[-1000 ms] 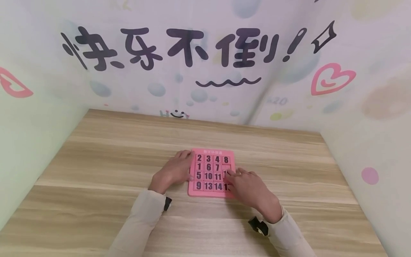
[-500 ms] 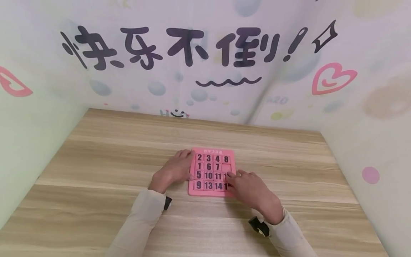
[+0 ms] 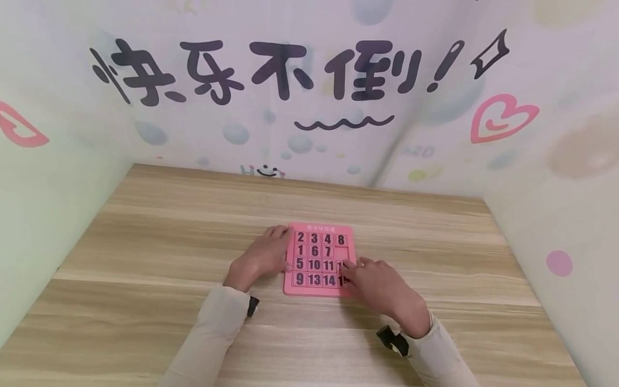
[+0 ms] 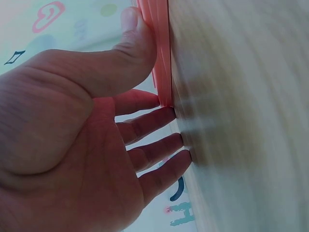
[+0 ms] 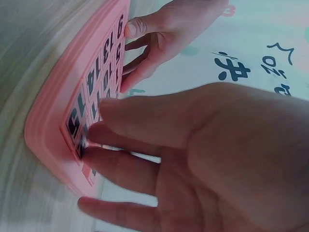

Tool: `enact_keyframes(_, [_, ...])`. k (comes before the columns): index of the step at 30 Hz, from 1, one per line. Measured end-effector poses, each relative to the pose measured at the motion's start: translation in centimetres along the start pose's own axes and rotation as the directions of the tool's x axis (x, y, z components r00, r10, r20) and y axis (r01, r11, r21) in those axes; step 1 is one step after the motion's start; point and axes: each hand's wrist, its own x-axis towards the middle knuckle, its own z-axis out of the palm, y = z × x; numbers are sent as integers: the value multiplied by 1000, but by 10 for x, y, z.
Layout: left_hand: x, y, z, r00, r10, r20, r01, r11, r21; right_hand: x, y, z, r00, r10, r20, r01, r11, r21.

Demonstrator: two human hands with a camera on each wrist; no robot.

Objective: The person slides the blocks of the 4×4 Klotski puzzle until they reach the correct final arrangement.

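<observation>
A pink sliding number puzzle (image 3: 314,291) lies flat on the wooden table, its black-numbered tiles facing up. The square below the 8 tile (image 3: 340,240) is vacant. My left hand (image 3: 265,252) rests along the puzzle's left side. In the left wrist view, its thumb (image 4: 130,21) lies against the pink edge, while the fairly straight fingers reach the edge and tabletop. On the right side, my right hand (image 3: 382,287) touches the tiles of the right column with its fingertips, partly covering them. The right wrist view shows the 15 tile (image 5: 73,121) beside those extended fingers.
Wood-grain table (image 3: 193,199) surrounds the puzzle. Behind it stands a printed white backdrop (image 3: 193,129) with large black characters, and pale walls close in the left and right sides. Black straps (image 3: 393,341) sit at both wrists over light sleeves.
My right fingertips have slid slightly toward me, and the right-column tile under them has moved down, widening the gap beneath the 8. The left hand and the puzzle frame keep their place.
</observation>
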Motion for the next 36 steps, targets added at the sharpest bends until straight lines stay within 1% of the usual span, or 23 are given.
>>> enact_keyframes(4, [0,1,-2,1000,2,-1,-2,1000,3,0,7,-4,998,35,-44,-33,998,55])
enact_keyframes(8, [1,2,-2,1000,6,-5,-6,1000,4,2,15,-5,996,47,-76,-44,998,41])
enact_keyframes(12, [0,2,2,1000,1,-10,-1,1000,-12,9,19,0,996,70,-47,-69,997,16])
enact_keyframes(19, [-2,1,10,1000,0,-18,0,1000,-12,24,20,11,994,105,13,-105,994,36])
enact_keyframes(24, [-2,1,11,1000,5,-16,-5,1000,-14,27,17,14,991,116,69,-120,991,53])
enact_keyframes(26, [-2,1,11,1000,5,-16,-5,1000,-10,28,16,15,990,117,74,-121,991,49])
enact_keyframes(30, [-1,1,9,1000,7,-20,-7,1000,4,29,15,15,992,116,58,-118,992,44])
enact_keyframes(36, [-1,1,3,1000,2,-22,-1,1000,20,32,13,10,992,121,47,-124,991,58])
